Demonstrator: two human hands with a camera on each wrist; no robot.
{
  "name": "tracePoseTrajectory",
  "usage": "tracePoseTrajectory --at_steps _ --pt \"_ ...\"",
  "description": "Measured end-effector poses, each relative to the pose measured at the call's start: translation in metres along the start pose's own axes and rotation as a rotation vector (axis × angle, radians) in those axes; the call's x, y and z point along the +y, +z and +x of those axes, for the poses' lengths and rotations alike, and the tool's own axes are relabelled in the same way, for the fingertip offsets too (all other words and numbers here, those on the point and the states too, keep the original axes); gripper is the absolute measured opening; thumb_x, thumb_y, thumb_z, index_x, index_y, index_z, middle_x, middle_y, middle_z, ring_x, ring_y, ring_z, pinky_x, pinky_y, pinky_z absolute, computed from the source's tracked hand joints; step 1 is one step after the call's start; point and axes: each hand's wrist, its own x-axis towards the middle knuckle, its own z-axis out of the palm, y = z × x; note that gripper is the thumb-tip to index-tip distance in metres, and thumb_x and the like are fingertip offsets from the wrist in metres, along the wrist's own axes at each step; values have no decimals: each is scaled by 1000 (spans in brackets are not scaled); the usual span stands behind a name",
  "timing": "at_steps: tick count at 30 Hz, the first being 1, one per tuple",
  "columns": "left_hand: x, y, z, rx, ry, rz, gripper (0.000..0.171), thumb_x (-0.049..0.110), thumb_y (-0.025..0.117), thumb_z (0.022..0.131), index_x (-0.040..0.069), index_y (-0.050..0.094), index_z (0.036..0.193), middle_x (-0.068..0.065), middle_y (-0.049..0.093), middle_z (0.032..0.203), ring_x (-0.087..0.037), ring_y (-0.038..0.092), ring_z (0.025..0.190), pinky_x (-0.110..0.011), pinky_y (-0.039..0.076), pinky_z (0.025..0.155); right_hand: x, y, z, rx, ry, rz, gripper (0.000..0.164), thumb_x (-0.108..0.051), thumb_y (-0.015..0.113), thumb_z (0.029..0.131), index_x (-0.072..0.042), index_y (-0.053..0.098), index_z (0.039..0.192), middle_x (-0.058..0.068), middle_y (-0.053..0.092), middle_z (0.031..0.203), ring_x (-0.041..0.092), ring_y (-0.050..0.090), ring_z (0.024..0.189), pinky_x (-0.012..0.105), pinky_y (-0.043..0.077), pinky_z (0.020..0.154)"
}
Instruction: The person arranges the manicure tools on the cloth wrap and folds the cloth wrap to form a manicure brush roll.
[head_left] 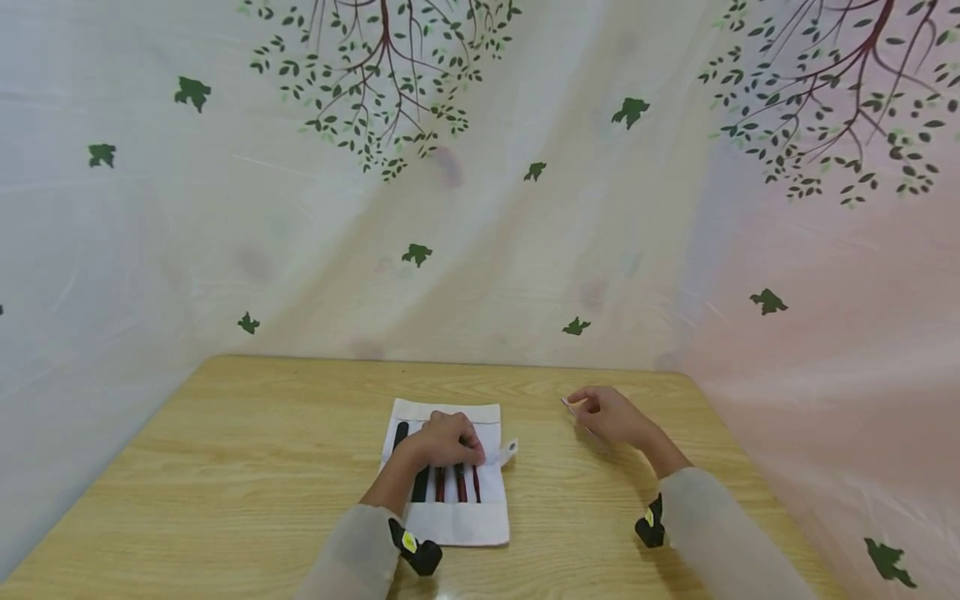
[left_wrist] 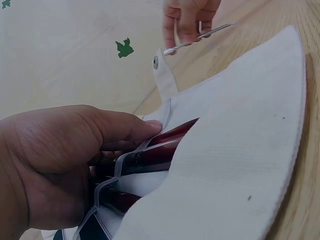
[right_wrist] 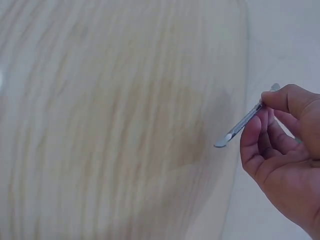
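Note:
My left hand [head_left: 448, 439] lies over a white fabric tool pouch [head_left: 457, 527], unfolded on the table. In the left wrist view, its thumb and curled fingers pinch the elastic band [left_wrist: 166, 111] near the pouch's right side. Dark red-handled tools [left_wrist: 155, 156] sit under the band, their lower ends tucked in the pocket; the hand hides their upper parts. To the right of the pouch, my right hand [head_left: 611, 414] holds a slim metal cuticle pusher [right_wrist: 245, 120] above the table. Thumb and fingers pinch its textured shaft, and a flat, spoon-like end points outward.
A snap tab [head_left: 509, 452] sticks out from the pouch's right edge. Black tools [head_left: 420, 487] fill the pouch's left slots. The wooden table [head_left: 247, 467] ends at a pale curtain [head_left: 480, 275] printed with leaves and birds.

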Motion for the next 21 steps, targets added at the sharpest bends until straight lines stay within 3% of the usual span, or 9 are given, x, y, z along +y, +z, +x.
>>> tracePoseTrajectory --at_steps 7,14,21 --pt "-2 0 0 -6 6 -2 14 27 77 92 28 77 77 14 65 79 -23 45 97 -55 35 94 -31 14 18 47 -58 215 39 -2 55 102 0 53 141 29 61 110 42 64 98 37 58 79" --pt "-1 -1 -1 -4 19 -3 14 27 76 92 27 77 78 15 64 82 -25 46 102 -59 33 100 -59 31 35 105 -35 349 39 -3 58 102 -5 52 140 25 61 108 46 63 100 50 57 85" --pt "-1 -2 -2 -4 47 0 13 26 76 92 26 77 79 14 65 83 -24 47 99 -59 33 99 -78 50 49 126 -41 442 44 -2 61 99 -4 51 142 27 62 108 46 62 103 46 59 82"
